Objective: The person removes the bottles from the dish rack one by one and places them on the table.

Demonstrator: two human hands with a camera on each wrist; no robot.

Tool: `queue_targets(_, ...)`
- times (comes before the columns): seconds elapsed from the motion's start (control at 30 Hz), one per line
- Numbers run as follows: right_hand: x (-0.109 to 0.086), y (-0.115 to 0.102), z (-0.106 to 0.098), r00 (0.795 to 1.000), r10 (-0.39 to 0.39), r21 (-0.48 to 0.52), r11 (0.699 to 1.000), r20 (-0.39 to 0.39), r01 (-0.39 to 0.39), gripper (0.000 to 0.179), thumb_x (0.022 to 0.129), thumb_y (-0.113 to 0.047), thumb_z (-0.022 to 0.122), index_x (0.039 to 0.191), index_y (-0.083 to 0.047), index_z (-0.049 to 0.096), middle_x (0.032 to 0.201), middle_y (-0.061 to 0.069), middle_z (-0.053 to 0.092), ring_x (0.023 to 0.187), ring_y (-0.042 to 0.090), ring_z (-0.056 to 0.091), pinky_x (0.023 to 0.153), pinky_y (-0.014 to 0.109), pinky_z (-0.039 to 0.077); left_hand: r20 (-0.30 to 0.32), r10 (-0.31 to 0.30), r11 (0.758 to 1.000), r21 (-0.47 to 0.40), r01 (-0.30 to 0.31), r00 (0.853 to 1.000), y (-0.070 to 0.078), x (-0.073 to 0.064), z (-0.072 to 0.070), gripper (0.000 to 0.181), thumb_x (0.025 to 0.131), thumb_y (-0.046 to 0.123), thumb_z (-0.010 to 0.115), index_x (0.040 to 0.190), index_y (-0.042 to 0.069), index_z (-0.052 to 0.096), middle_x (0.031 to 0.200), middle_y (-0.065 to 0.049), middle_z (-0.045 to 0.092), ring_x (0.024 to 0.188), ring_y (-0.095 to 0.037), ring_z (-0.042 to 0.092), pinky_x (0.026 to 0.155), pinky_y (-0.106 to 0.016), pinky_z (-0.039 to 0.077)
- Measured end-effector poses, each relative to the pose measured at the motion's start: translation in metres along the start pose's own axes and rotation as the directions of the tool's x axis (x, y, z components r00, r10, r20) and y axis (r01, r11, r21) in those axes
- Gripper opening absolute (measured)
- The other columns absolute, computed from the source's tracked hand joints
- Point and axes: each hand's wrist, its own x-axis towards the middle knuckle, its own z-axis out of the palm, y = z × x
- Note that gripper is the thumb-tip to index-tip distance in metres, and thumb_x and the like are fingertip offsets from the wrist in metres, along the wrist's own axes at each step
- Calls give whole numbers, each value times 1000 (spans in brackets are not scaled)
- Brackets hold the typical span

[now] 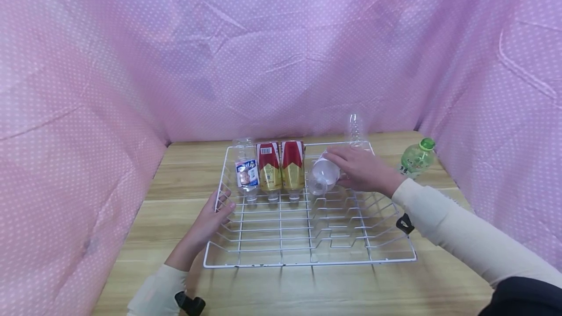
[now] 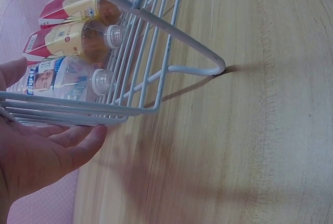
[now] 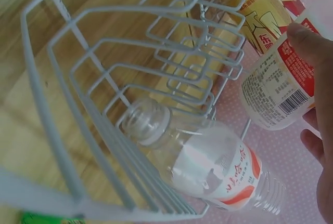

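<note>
A white wire dish rack [image 1: 307,263] sits on the table. My left hand [image 1: 215,216] grips its left side, thumb over the wires and fingers beneath, as the left wrist view shows. In my right hand [image 1: 362,167], a plastic bottle with a white and red label [image 3: 283,81] is held over the rack's right half, its clear neck towards me in the head view. Below it, a clear bottle with a white and orange label [image 3: 216,161] leans in the rack. At the rack's left are a clear bottle with a blue label [image 1: 248,174] and two red-and-gold bottles [image 1: 269,169], necks towards me.
A green-tinted bottle with a green cap [image 1: 417,159] stands on the wooden table [image 1: 175,169] right of the rack. Pink dotted cloth [image 1: 281,72] hangs behind and at both sides. Wire prongs [image 1: 340,230] rise in the rack's right half.
</note>
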Motion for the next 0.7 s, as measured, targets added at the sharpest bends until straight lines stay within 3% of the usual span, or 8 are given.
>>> queue_targets(0.27, -1, -4, 6, 991, 135, 92, 987, -1, -134, 84, 71, -33, 92, 139, -3, 53, 132, 17, 63, 118, 36, 61, 98, 55, 50, 4, 3, 1000, -10, -3, 1000, 1, -1, 0, 76, 105, 23, 54, 161, 6, 6, 162, -24, 22, 138, -49, 39, 105, -60, 43)
queue_targets(0.53, -1, -6, 11, 972, 236, 194, 952, 25, -236, 80, 74, -32, 91, 140, -9, 52, 121, 14, 68, 106, 32, 67, 90, 51, 56, 6, 4, 1000, -10, -4, 1000, 2, 0, 0, 76, 105, 24, 55, 162, 7, 6, 162, -25, 22, 137, -50, 40, 104, -61, 44)
queue_targets(0.7, 1, -10, 10, 944, 321, 290, 899, 76, -329, 77, 77, -30, 89, 140, -7, 51, 121, 12, 68, 107, 30, 67, 91, 49, 56, 3, 2, 1000, -18, -2, 1000, 1, 0, 0, 75, 105, 20, 54, 161, 7, 6, 162, -25, 21, 137, -50, 40, 104, -61, 43)
